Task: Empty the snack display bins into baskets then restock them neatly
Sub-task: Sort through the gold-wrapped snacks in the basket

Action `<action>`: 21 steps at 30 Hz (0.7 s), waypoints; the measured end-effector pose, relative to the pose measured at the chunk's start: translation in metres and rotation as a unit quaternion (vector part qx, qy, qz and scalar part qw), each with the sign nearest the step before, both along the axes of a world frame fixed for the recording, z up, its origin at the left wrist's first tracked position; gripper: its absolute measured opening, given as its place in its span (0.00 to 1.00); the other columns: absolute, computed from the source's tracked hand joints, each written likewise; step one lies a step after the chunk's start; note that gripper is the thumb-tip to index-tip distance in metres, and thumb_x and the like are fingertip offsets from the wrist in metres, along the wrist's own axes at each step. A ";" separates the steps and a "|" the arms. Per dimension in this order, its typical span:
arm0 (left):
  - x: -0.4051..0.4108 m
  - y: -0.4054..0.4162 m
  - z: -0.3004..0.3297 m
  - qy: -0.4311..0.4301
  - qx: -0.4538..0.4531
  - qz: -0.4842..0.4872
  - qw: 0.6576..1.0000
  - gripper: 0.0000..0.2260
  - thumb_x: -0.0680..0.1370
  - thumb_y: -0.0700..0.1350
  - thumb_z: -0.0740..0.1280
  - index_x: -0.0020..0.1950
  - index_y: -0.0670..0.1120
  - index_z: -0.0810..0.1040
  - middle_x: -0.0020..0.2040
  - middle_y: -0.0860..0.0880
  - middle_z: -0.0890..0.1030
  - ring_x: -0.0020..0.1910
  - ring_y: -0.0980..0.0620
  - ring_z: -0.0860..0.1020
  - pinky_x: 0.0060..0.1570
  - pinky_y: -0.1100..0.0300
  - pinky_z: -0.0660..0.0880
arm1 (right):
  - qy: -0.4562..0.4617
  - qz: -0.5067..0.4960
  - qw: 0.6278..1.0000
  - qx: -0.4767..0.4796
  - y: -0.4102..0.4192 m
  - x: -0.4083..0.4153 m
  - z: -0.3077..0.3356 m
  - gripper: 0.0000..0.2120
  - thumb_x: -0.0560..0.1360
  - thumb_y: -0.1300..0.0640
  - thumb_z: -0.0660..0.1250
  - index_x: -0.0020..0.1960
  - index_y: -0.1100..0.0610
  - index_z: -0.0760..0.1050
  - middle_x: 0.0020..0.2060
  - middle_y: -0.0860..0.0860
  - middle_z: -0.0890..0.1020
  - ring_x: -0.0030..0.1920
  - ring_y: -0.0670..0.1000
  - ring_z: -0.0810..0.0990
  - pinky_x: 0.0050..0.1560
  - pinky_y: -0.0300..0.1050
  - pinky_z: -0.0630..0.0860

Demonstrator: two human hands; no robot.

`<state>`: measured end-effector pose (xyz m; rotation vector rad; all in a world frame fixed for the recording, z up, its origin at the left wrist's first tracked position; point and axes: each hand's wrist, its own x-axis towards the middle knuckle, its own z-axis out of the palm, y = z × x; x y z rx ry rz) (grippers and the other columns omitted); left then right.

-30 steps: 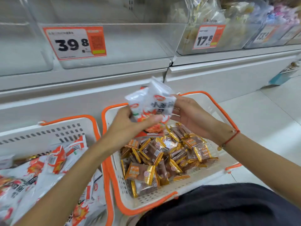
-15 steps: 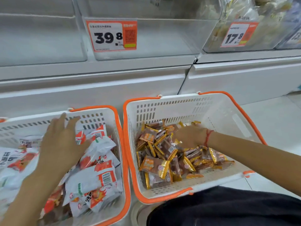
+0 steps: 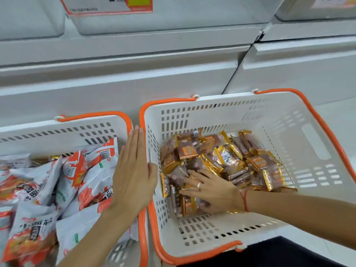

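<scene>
A: Right, status. Right hand (image 3: 210,191) lies flat, fingers spread, on the brown-and-gold snack packets (image 3: 221,162) in the right basket (image 3: 285,132). Nothing gripped yet. A ring shows on one finger, red string at the wrist.

B: And the left hand (image 3: 133,170)?

A: Flat, fingers straight and together, holding nothing. It hovers over the gap where the left basket (image 3: 67,130) meets the right one, thumb across the right basket's orange rim. Whether it actually touches the rim, can't tell.

B: Left basket contents?

A: White-and-red snack bags (image 3: 81,182), piled loose, toward its right wall. The clear display bins (image 3: 167,24) on the shelf above look bare, price label (image 3: 115,4) on the front.

B: So the emptying looks done and restocking is next?

A: Likely. The person should rake the small packets together toward the near-left corner of the right basket, then scoop a manageable handful. Foil wrappers are probably slippery; overfilling means drops over the rim. Left hand should brace that rim or join the scoop. Keep packets facing one way so they go into the bin neatly.
</scene>
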<state>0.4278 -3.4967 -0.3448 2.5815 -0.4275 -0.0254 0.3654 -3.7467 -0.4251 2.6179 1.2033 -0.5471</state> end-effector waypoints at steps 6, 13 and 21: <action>-0.002 0.000 0.001 -0.004 0.009 0.000 1.000 0.33 0.75 0.52 0.44 0.80 0.42 0.49 0.80 0.48 0.49 0.78 0.56 0.43 0.76 0.57 0.46 | -0.072 -0.056 0.992 -0.090 -0.056 0.033 0.010 0.32 0.73 0.46 0.69 0.75 0.46 0.63 0.76 0.50 0.62 0.74 0.67 0.60 0.68 0.74 0.57; -0.001 -0.001 0.002 -0.006 0.021 0.003 1.000 0.32 0.77 0.48 0.49 0.80 0.42 0.49 0.80 0.48 0.49 0.78 0.57 0.43 0.76 0.57 0.47 | -0.100 -0.258 0.938 -0.209 -0.123 0.051 0.044 0.38 0.69 0.42 0.71 0.75 0.40 0.60 0.68 0.57 0.74 0.70 0.63 0.67 0.68 0.67 0.56; -0.001 -0.003 -0.002 -0.001 0.041 0.000 0.999 0.30 0.78 0.46 0.51 0.80 0.41 0.48 0.80 0.47 0.48 0.78 0.52 0.44 0.76 0.48 0.55 | -0.117 -0.191 0.972 -0.076 -0.074 0.035 0.073 0.15 0.74 0.53 0.64 0.59 0.55 0.76 0.63 0.56 0.77 0.63 0.58 0.74 0.61 0.56 0.72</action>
